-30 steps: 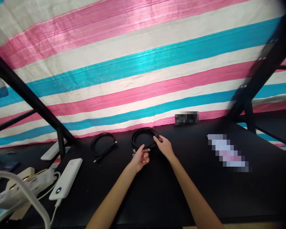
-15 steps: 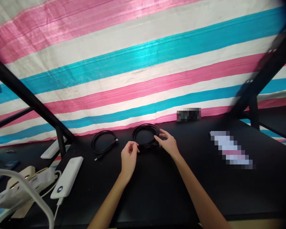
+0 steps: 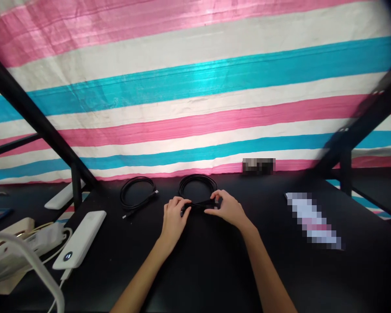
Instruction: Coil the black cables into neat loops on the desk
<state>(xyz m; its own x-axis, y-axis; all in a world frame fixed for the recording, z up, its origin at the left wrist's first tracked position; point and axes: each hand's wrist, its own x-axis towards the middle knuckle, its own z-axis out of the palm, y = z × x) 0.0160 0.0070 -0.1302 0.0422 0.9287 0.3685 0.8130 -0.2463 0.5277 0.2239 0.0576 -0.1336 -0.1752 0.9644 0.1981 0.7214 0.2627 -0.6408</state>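
A coiled black cable [image 3: 198, 176] lies on the black tabletop near its back edge. My left hand [image 3: 174, 221] is closed at the coil's near left side, thumb and fingertips around a dark end piece of the cable. On the near right side my right hand [image 3: 230, 210] is closed too, with its thumb and fingers about the other end piece. The fingers partly cover both ends. To the left rests a second, smaller coil of black cable [image 3: 122, 198], with light metal plug tips showing; neither hand touches it.
At left are a white power bank [image 3: 84, 241] with a cable plugged in, a power strip [image 3: 47, 239] and a curved white tube [image 3: 35, 263]. A blurred flat object [image 3: 313, 221] lies at right. Dark frame bars [image 3: 48, 130] flank the striped sheet [image 3: 195, 104] behind.
Both hands have shifted to the coil's near side, and my right hand has come down from its right edge. My fingers are now around the cable's ends. The view has tilted slightly.
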